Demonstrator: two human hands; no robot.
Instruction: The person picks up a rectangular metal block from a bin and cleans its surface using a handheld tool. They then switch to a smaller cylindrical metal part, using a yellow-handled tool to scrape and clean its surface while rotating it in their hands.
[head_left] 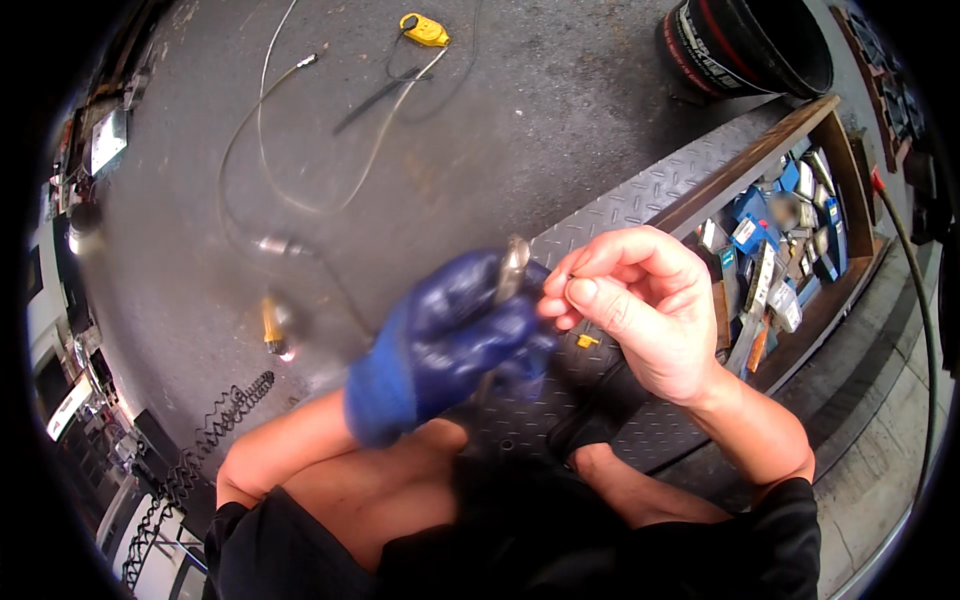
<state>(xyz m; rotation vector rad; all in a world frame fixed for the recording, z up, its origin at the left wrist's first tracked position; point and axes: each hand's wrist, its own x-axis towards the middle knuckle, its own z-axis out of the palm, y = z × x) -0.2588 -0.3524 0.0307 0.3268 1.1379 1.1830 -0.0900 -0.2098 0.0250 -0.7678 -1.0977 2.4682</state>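
Workshop floor (540, 90), dark grey and scuffed, with a raised tread-patterned metal plate (680, 180) along the right. Nearest: black clothing (430, 560) of the seated or crouching person, with bare legs and one dark shoe (610, 405) on the plate. Left hand (440, 330): one, in a blue coated glove, fingers curled and closed around a silvery metal piece (513, 265), whose shiny rounded end projects above the glove. Right hand (655, 315): one, bare, just beside the glove, thumb and forefinger pressed together at the tips; whether a small item sits between them cannot be told. Small yellow piece (587, 341): one, lying on the plate below the right hand. Coiled black cord (235, 395): one, at left. Yellow tool (271, 325): one, on the floor, a pinkish glow at its lower end. Wooden tray (745, 165): one, at right, filled with jumbled blue and grey small boxes (750, 225) and metal bars. Hose (925, 330): one, dark, red near its upper end, beyond the tray. Farthest: black bucket (725, 50) with red markings; yellow device (425, 30) with a pale cable looping across the floor.
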